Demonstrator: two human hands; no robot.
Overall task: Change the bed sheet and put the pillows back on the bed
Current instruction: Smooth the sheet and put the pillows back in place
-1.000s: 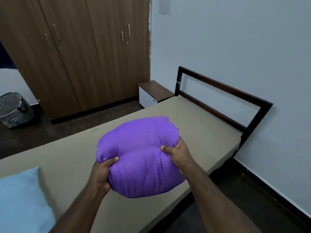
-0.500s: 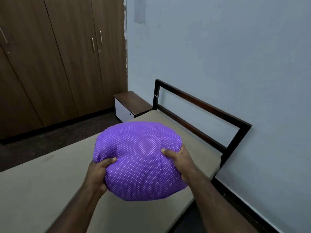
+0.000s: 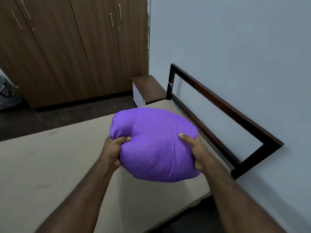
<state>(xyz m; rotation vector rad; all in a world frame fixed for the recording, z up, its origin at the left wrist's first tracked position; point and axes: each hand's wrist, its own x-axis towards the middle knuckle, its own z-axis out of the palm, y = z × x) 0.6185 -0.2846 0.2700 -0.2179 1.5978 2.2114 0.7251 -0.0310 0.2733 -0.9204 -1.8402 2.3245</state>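
Observation:
A plump purple pillow with small white dots (image 3: 154, 142) is held in the air above the bed's head end. My left hand (image 3: 113, 151) grips its left side with curled fingers and the thumb pressed into the fabric. My right hand (image 3: 196, 151) grips its right side, fingers wrapped underneath. The bed (image 3: 55, 165) shows a bare beige surface with no pillow lying on it in this view. Its dark wooden headboard frame (image 3: 223, 106) stands against the wall just beyond the pillow.
A small wooden nightstand (image 3: 146, 89) with a white front sits beside the headboard. Brown wardrobe doors (image 3: 67, 47) fill the back wall. A woven basket (image 3: 6, 95) stands on the dark floor at the far left. The pale blue wall (image 3: 235, 47) runs along the right.
The pillow, still gripped by both hands, has moved toward the headboard. My view swung right then slightly back; the light blue pillow at the lower left is no longer in sight.

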